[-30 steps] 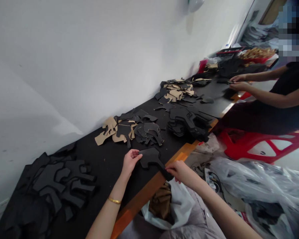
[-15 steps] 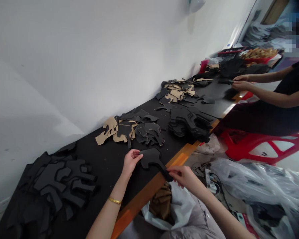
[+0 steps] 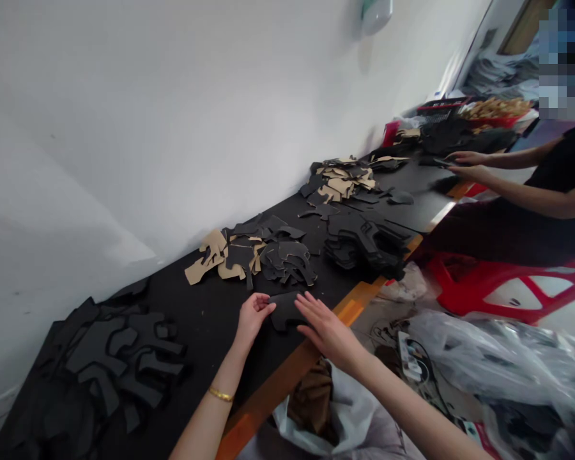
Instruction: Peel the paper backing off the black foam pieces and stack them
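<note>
A flat black cut-out piece (image 3: 282, 310) with a curved notch lies low over the table near its front edge. My left hand (image 3: 253, 321) pinches its left end between thumb and fingers. My right hand (image 3: 329, 333) rests over the right part of the piece, fingers stretched out flat and hiding that end. Behind my hands is a loose pile of black and tan cut-outs (image 3: 287, 260). To the left, thick black cut-outs (image 3: 100, 345) are heaped, and a stack of similar black pieces (image 3: 364, 236) stands to the right.
The black table (image 3: 186, 319) runs along a white wall, its front edge covered with orange-brown tape (image 3: 268, 377). Below hangs a white bag (image 3: 349, 409) with brown material. A co-worker's hands (image 3: 469, 166) hold a dark piece farther right, near a red stool (image 3: 498, 287) and clear plastic bags (image 3: 503, 338).
My right hand has let go of the piece's lower right arm and moved up and left, opening flat over it. My left hand keeps its pinch.
</note>
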{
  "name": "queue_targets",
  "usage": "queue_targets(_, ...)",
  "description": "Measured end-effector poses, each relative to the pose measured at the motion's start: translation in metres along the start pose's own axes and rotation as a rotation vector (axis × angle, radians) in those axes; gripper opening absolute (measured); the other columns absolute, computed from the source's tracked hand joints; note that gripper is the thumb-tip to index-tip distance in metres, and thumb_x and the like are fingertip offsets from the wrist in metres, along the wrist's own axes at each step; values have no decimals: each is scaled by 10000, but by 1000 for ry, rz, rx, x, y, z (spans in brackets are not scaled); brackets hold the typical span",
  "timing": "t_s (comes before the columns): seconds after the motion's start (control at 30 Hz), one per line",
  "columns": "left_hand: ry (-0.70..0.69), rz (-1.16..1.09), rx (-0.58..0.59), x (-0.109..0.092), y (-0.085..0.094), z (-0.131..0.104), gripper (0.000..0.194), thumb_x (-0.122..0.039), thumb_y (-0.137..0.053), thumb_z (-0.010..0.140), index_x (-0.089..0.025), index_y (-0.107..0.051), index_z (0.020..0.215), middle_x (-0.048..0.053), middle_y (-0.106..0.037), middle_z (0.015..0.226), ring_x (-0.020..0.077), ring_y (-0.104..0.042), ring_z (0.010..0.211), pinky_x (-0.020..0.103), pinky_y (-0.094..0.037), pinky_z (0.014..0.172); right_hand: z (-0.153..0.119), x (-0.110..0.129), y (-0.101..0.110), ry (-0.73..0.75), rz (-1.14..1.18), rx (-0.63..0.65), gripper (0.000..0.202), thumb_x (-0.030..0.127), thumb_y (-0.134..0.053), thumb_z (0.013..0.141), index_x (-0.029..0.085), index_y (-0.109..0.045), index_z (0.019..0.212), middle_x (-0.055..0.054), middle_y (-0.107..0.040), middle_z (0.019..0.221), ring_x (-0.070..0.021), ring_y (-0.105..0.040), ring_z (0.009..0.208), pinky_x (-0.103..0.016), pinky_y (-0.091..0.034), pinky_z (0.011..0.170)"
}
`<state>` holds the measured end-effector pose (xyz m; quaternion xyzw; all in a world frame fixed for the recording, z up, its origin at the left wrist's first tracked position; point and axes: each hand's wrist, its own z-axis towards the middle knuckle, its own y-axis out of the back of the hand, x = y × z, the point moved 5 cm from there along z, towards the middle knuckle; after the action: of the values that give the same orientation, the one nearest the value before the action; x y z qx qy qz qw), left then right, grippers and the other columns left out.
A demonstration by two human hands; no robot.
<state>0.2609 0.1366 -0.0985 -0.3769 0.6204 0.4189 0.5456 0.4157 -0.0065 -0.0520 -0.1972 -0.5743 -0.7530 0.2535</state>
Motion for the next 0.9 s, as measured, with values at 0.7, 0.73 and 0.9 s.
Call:
queue_targets(0.7,-274,585,-80,-37,0,-3,77,-190,-567,754,-192,-643,745,49,-535,862,141,-577,566,318,-512,623,32,4,-53,146,-254,65,591,529,-463,902,318,-326,1437,-90,-318,1506,-324,-248,1387,-595,-222,1082)
queue_targets(0.73,-273,595,-79,-37,-2,-2,76,-187,-567,752,-194,-640,732,46,-531,852,141,-575,565,310,-507,615,32,4,-53,143,-245,66,591,533,-462,901,319,-328,1436,-89,-320,1506,-324,-246,1387,-596,-220,1083)
queue_targets(0.9,-256,802,-123,-39,6,0,197,-240,-567,785,-211,-674,948,65,-540,887,194,-612,681,317,-494,652,33,4,-51,121,-193,79,596,564,-447,895,315,-350,1427,-92,-311,1508,-330,-234,1391,-606,-198,1088)
